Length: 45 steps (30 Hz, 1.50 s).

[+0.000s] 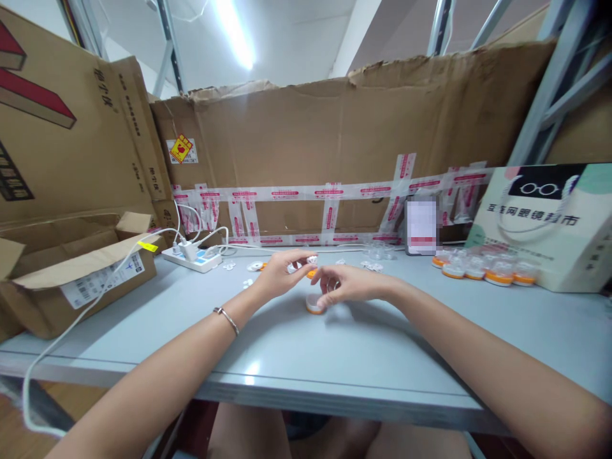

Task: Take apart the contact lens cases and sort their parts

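The small round clear plastic cup with an orange bottom (314, 304) stands on the smooth grey bench (335, 357), just under the right hand (345, 285), whose bent fingers touch its rim. The left hand (282, 273) is a little further left and higher, pinching a tiny white plastic piece (312, 260) over an orange bit.
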Motion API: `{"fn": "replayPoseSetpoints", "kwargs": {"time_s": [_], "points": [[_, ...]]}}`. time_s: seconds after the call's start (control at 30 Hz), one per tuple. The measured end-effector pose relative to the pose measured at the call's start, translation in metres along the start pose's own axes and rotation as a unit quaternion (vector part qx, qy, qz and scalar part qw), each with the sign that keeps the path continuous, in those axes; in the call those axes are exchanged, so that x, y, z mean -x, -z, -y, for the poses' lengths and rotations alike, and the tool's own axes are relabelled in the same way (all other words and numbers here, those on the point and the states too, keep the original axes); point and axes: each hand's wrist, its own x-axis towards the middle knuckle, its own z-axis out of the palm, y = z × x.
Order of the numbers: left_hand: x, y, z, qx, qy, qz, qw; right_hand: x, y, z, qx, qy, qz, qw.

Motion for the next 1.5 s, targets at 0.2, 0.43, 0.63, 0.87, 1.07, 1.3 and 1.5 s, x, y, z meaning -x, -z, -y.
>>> {"fn": "replayPoseSetpoints", "kwargs": {"time_s": [0.2, 0.43, 0.63, 0.87, 1.07, 1.3, 1.5], "points": [[0.001, 0.002, 0.005, -0.044, -0.033, -0.001, 0.998, 0.002, 0.005, 0.010, -0.139, 0.056, -0.100, 0.984], [0.002, 0.003, 0.005, -0.100, -0.061, 0.005, 0.993, -0.003, 0.000, 0.006, -0.195, 0.066, -0.134, 0.969], [0.003, 0.001, 0.000, -0.141, -0.062, 0.033, 0.988, -0.006, -0.001, 0.002, -0.210, 0.062, -0.133, 0.967], [0.003, 0.000, -0.004, -0.201, -0.082, 0.035, 0.976, -0.005, -0.004, 0.007, -0.158, 0.072, -0.148, 0.974], [0.004, -0.001, -0.003, -0.231, -0.077, 0.049, 0.969, -0.005, -0.005, 0.010, -0.074, 0.064, -0.160, 0.982], [0.006, -0.006, -0.004, -0.245, -0.088, 0.016, 0.965, -0.005, -0.010, 0.014, 0.021, 0.049, -0.231, 0.972], [0.007, -0.009, -0.003, -0.305, -0.118, 0.001, 0.945, -0.005, -0.015, 0.016, 0.061, 0.039, -0.267, 0.961]]}}
